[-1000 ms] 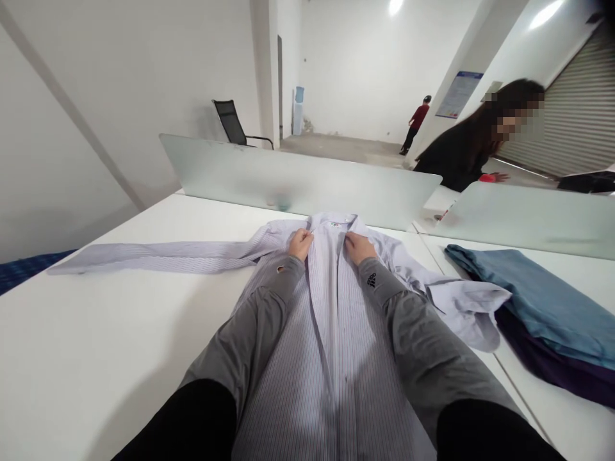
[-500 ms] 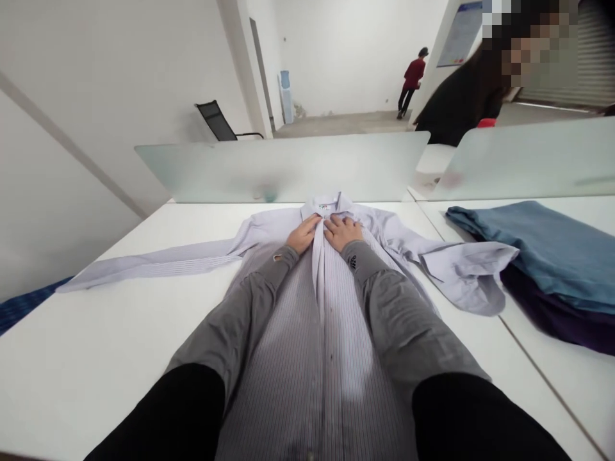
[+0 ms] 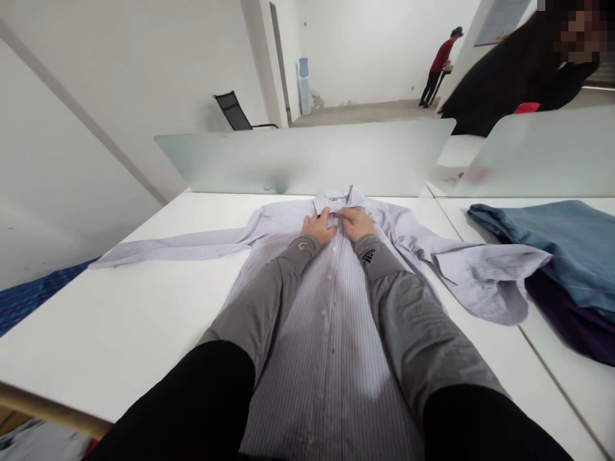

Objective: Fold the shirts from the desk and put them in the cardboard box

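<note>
A pale lilac striped shirt (image 3: 331,320) lies front up on the white table (image 3: 144,301), one sleeve stretched out to the left, the other bent at the right. Its collar (image 3: 334,198) is at the far end, near the divider. My left hand (image 3: 318,227) and my right hand (image 3: 356,223) rest side by side on the shirt's upper placket just below the collar. Both have their fingers curled and pressed on the fabric near the top button. The front panels lie together down the middle, with a row of buttons showing.
A folded blue garment (image 3: 562,246) on a dark purple one (image 3: 571,326) lies at the right. Frosted glass dividers (image 3: 298,160) stand behind the shirt. A person in black (image 3: 504,70) leans beyond the divider; another in red (image 3: 439,64) stands far back. A black chair (image 3: 233,110) is by the wall.
The shirt's open front has been drawn together, and now lies closed along the button line. My hands moved from apart at the collar sides to meet at the top of the placket.
</note>
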Available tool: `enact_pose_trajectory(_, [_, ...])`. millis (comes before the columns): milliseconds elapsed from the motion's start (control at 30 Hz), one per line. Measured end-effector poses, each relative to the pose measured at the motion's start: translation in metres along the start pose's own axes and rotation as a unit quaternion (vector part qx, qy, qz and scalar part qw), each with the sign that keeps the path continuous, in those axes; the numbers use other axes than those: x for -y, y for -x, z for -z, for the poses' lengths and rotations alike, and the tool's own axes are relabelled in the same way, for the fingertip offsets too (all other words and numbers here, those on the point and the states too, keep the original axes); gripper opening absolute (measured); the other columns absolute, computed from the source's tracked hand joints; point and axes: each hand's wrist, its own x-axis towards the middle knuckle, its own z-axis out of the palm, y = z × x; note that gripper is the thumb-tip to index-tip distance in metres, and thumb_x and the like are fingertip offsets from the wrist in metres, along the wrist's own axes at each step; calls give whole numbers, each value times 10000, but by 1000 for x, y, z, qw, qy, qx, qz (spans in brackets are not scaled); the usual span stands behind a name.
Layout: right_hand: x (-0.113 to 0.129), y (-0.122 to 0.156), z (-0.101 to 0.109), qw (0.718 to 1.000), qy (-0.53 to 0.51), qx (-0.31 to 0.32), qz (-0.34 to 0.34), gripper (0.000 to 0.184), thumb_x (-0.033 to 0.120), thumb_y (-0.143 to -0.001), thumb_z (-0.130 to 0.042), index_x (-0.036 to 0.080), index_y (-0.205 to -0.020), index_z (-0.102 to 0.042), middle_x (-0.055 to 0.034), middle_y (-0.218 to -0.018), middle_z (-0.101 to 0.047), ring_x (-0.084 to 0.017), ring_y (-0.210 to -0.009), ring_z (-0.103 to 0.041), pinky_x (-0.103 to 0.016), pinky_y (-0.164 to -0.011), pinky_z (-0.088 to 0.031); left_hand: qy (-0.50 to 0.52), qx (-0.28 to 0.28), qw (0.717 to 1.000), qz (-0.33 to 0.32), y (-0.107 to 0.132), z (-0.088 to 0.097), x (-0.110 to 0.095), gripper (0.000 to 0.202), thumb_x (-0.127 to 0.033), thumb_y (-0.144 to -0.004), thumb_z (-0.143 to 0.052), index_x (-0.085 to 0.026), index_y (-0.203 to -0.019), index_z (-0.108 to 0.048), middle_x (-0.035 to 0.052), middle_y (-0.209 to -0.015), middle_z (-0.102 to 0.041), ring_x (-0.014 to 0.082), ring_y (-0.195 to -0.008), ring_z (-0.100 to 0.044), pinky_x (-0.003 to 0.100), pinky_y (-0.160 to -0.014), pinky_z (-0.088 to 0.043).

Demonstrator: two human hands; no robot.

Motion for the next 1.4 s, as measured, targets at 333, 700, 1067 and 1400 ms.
enact_pose_trajectory(333, [5,0,-8,987,120,102,39,446,300,-951,-315,312,-1362,-486,-16,-1472,-440,-290,-1287,-384,-527,-1016,-318,-44,26,996,-72,72,6,-19,576,-496,-917,-445,-182,-1396,-386,114,-1496,-392,344,-1396,-281,596,-1124,-162])
enact_pose_trajectory(700, [2,-2,-7,985,127,113,41,457,309,-960,-288,302,-1383,-462,-22,-1487,-423,-285,-1291,-391,-530,-1028,-316,-48,150,950,-270,279,41,-52,674,-604,-921,-359,-234,-1482,-302,94,-1570,-260,383,-1444,-134,660,-1121,-109])
enact_pose_trajectory(1067, [3,-6,13,986,97,136,-1,454,320,-945,-365,259,-1379,-481,-37,-1472,-446,-251,-1301,-432,-445,-1060,-354,66,118,929,-345,342,88,-26,410,-285,-972,-362,-216,-1370,-430,70,-1479,-437,184,-1400,-328,446,-1185,-224])
enact_pose_trajectory(1400, [-28,92,63,977,178,84,-82,482,442,-952,-373,237,-1377,-470,-117,-1477,-407,-334,-1333,-339,-619,-1028,-308,-137,11,990,-28,142,80,87,552,-447,-949,-371,-220,-1452,-388,87,-1559,-293,341,-1434,-199,543,-1145,-176])
